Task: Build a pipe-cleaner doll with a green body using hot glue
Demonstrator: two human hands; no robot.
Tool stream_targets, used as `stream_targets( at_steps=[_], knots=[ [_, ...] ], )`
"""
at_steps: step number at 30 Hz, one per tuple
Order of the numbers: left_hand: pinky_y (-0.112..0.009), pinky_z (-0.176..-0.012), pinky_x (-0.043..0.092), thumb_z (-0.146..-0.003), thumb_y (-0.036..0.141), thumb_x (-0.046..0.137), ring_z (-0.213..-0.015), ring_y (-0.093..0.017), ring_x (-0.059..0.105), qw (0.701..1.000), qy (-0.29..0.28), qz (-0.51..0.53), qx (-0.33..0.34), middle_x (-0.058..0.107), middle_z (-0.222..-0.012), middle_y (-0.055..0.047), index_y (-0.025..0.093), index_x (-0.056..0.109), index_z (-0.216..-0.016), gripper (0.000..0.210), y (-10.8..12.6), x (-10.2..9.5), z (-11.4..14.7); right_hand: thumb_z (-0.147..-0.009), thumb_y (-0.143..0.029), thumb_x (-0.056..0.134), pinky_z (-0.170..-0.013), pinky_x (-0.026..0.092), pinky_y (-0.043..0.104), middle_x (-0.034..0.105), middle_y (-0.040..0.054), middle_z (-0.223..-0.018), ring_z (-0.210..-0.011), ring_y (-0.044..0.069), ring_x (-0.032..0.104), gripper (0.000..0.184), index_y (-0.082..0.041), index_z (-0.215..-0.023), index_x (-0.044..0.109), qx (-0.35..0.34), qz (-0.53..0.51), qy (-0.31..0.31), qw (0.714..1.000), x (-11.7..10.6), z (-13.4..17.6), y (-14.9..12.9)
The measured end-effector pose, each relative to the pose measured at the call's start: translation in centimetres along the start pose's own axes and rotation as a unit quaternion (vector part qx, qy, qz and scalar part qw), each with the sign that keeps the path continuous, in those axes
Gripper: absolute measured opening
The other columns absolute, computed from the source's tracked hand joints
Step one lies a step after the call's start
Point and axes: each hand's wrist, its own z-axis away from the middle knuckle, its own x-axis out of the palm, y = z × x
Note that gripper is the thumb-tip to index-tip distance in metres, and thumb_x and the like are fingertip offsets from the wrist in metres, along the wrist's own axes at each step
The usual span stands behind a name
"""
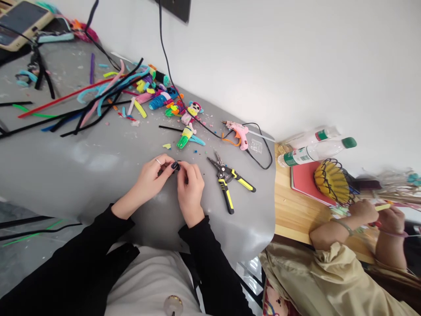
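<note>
My left hand (154, 174) and my right hand (190, 186) meet above the grey table mat, fingertips pinched together. Between them is a small black piece (178, 166) that looks like coiled pipe cleaner, mostly hidden by the fingers and dark nails. Just beyond the hands lies a green and yellow pipe cleaner figure (186, 137) with a light blue strand. Behind it rests a figure with a black-and-white face (194, 107). Wire strippers (223, 171) with yellow and black handles lie spread to the right of my right hand.
A pink glue gun (239, 134) with its cord lies at the back right. Loose pipe cleaners (98, 98) are heaped at left, near a phone (24, 19). Bottles (305, 153) and a yellow basket (332, 182) stand right, where another person's hands (363, 212) hold a yellow strip.
</note>
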Motion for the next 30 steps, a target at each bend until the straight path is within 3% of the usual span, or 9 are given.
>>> stream_targets(
  at_steps=[6,15,20,25,30],
  knots=[
    [-0.030,-0.066,0.047,-0.099,0.044,0.052,-0.068,-0.019,0.059,1.000,-0.008,0.000,0.015,0.066,-0.075,0.000,0.024,0.064,-0.085,0.027,-0.3,0.1,-0.2,-0.111,-0.024,0.044,-0.077,0.053,0.030,0.070,0.0066,-0.091,-0.083,0.018,0.063,0.027,-0.023,-0.119,0.070,-0.034,0.042,0.002,0.999,0.1,0.2,0.3],
    [-0.032,-0.071,0.048,-0.098,0.045,0.047,-0.073,-0.021,0.061,0.999,-0.026,-0.030,-0.010,0.069,-0.078,-0.002,0.023,0.062,-0.087,0.029,0.3,-0.2,-0.3,-0.110,-0.025,0.045,-0.077,0.055,0.028,0.069,0.0045,-0.089,-0.080,0.015,0.065,0.027,-0.021,-0.117,0.071,-0.010,0.043,0.019,0.999,0.1,0.2,0.1],
    [-0.031,-0.069,0.049,-0.098,0.046,0.051,-0.071,-0.019,0.062,0.999,-0.021,0.027,-0.030,0.069,-0.078,-0.003,0.021,0.062,-0.087,0.029,0.5,-0.3,-0.3,-0.107,-0.028,0.054,-0.065,0.052,0.024,0.068,0.0012,-0.084,-0.071,0.012,0.062,0.016,-0.021,-0.107,0.068,0.034,0.016,0.037,0.999,-0.1,0.0,-0.4],
    [-0.030,-0.070,0.051,-0.096,0.042,0.058,-0.076,-0.019,0.066,0.998,0.006,0.051,-0.022,0.072,-0.085,-0.005,0.020,0.066,-0.089,0.024,0.3,-0.4,-0.4,-0.105,-0.025,0.054,-0.064,0.049,0.024,0.066,0.0004,-0.082,-0.070,0.012,0.059,0.017,-0.020,-0.096,0.068,0.022,0.014,0.046,0.999,-0.2,-0.2,-1.0],
    [-0.029,-0.069,0.055,-0.090,0.042,0.068,-0.076,-0.019,0.070,0.990,0.013,0.130,-0.061,0.077,-0.087,-0.006,0.019,0.072,-0.095,0.024,0.1,-0.7,-0.3,-0.103,-0.018,0.054,-0.065,0.048,0.025,0.066,0.0014,-0.085,-0.073,0.012,0.058,0.015,-0.020,-0.097,0.068,0.008,0.004,0.028,1.000,0.0,-0.3,-1.3]
  ],
)
